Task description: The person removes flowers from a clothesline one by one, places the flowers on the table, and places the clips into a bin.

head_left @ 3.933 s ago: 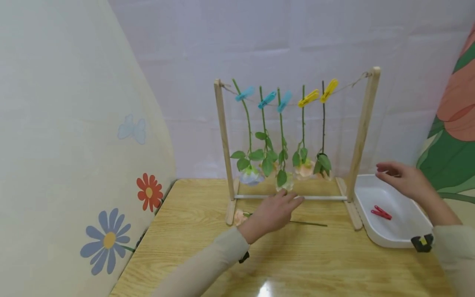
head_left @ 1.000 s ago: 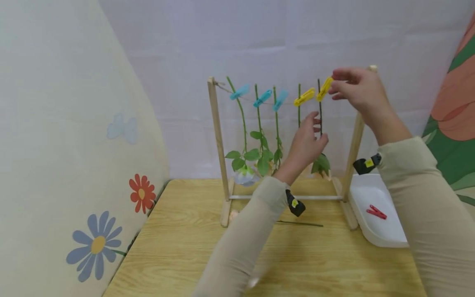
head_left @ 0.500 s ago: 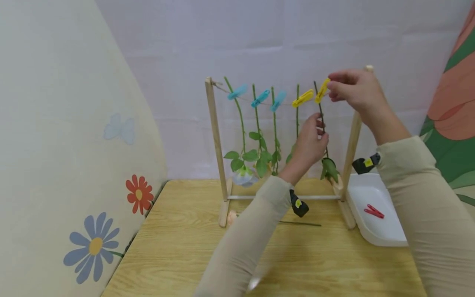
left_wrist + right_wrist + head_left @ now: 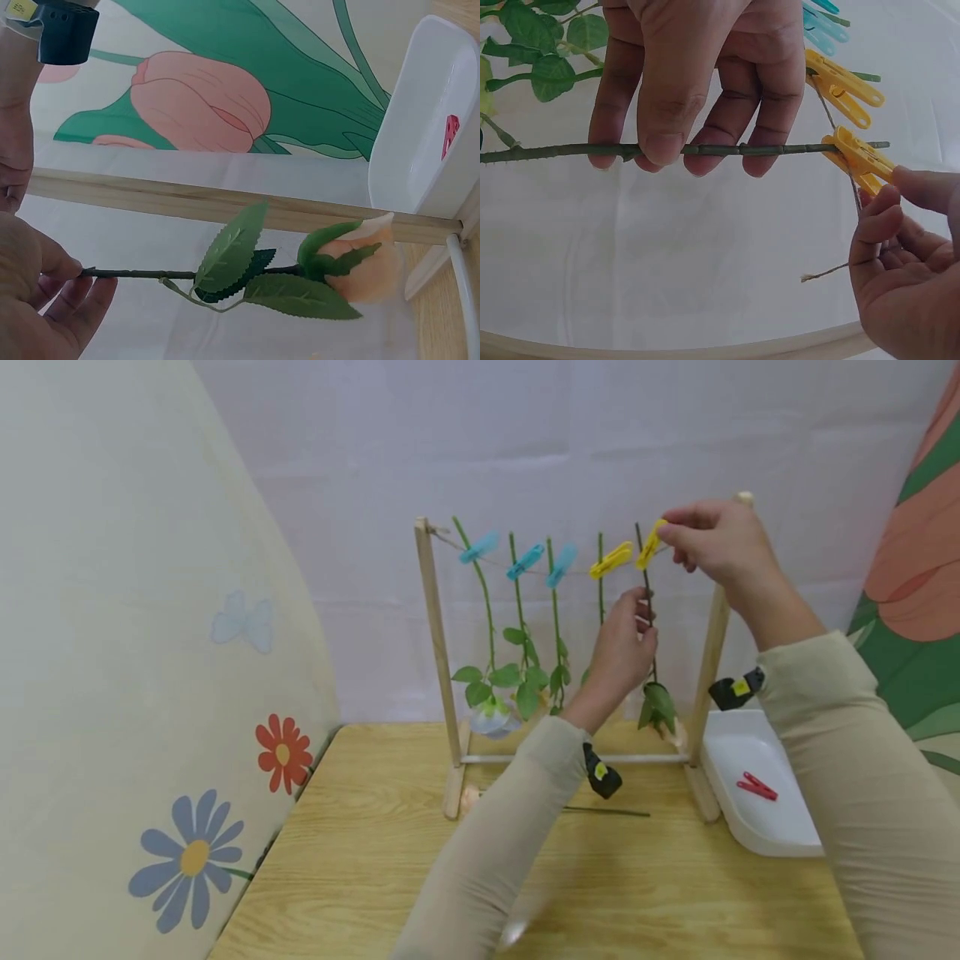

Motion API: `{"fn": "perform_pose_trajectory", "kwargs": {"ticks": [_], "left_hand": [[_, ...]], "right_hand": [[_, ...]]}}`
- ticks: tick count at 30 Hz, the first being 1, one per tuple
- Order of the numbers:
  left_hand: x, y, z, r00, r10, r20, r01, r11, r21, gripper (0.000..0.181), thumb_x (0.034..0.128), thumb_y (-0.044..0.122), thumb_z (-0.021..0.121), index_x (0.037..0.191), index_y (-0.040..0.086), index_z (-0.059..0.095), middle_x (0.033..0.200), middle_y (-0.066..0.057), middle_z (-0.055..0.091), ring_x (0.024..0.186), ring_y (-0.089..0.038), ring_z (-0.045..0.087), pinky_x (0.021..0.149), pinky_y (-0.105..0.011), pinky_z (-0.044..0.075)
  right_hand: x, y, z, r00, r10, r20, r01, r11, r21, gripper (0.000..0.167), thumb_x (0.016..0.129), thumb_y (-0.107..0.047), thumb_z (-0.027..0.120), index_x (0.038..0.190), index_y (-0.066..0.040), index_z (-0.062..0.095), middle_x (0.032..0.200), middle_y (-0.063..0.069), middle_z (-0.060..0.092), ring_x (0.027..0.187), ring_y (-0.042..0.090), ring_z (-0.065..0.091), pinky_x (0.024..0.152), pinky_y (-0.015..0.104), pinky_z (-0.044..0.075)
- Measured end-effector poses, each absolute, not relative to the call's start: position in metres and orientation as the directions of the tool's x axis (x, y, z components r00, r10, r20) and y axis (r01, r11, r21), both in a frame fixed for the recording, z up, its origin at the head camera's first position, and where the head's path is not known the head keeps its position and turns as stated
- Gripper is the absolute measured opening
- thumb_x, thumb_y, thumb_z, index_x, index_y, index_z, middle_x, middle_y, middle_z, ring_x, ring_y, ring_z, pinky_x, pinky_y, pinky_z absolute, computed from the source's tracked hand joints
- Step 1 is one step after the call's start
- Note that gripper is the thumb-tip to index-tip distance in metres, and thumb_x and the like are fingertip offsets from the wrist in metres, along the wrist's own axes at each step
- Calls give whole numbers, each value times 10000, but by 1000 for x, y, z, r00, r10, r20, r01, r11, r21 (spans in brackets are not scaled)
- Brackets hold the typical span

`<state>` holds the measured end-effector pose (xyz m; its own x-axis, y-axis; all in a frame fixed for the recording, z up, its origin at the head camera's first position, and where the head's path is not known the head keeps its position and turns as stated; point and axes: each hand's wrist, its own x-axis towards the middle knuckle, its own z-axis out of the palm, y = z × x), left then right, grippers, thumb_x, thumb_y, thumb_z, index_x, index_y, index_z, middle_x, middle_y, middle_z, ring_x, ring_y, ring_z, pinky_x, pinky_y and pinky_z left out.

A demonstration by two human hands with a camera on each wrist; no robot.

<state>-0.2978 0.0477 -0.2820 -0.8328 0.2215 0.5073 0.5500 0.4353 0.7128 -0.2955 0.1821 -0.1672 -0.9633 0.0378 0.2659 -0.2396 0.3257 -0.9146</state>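
Dark-stemmed rose (image 4: 240, 274), bloom (image 4: 680, 737) mostly behind its leaves (image 4: 657, 703) in head view

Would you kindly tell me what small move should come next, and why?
Probably squeeze the rightmost yellow clip open to adjust the stem: the right hand pinches the clip while the left hand holds the stem, so the flower shouldn't drop.

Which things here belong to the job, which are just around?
Job:
pinched yellow plastic clothespin
held dark-stemmed peach flower
thin brown twine
pale wooden frame
turquoise plastic clothespins
likely waiting: red plastic clothespin in white plastic tray; loose pale-peach flower

Just around:
orange-red wall flower
blue-grey wall daisy
pale-blue wall butterfly
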Motion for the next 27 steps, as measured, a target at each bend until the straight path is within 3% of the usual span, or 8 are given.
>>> {"fn": "perform_pose_trajectory", "kwargs": {"ticks": [6,10,15,22,27], "left_hand": [[-299,43,-284,-810,220,544,580,437,687,428,961,-19,618,1372,36,511,1118,-72,645,932,-131,618,781,-133,489],[-298,40,-285,-811,223,540,579,433,691,442,959,-25,619,1381,48,510,1123,-67,639,937,-121,610,783,-129,489],[-296,38,-287,-821,228,523,567,439,697,454,968,-14,610,1401,67,500,1133,-45,635,935,-101,607,769,-126,495],[-291,36,-289,-778,259,572,623,431,652,462,956,-27,610,1400,26,495,1119,-89,666,912,-142,646,747,-111,481],[-285,30,-288,-755,288,589,653,415,634,478,956,-34,605,1414,15,480,1112,-104,674,925,-169,657,751,-112,483]], "right_hand": [[-296,178,-168,-968,82,237,-195,351,-916,348,990,-292,658,1268,-82,655,930,-83,666,726,99,559,575,183,466],[-298,175,-172,-959,125,256,-207,311,-928,210,977,-256,679,1146,-131,688,897,-97,646,742,99,523,570,175,443],[-299,175,-178,-932,205,298,-247,242,-938,163,953,-223,715,1089,-132,712,907,-117,635,805,80,521,597,157,427],[-296,184,-176,-880,326,346,-367,-6,-930,163,926,-177,738,1069,-101,716,916,-40,652,715,94,500,523,159,393],[-289,186,-173,-888,298,349,-415,-195,-889,145,909,-116,750,1041,-84,701,913,15,645,674,124,473,483,176,375]]}}
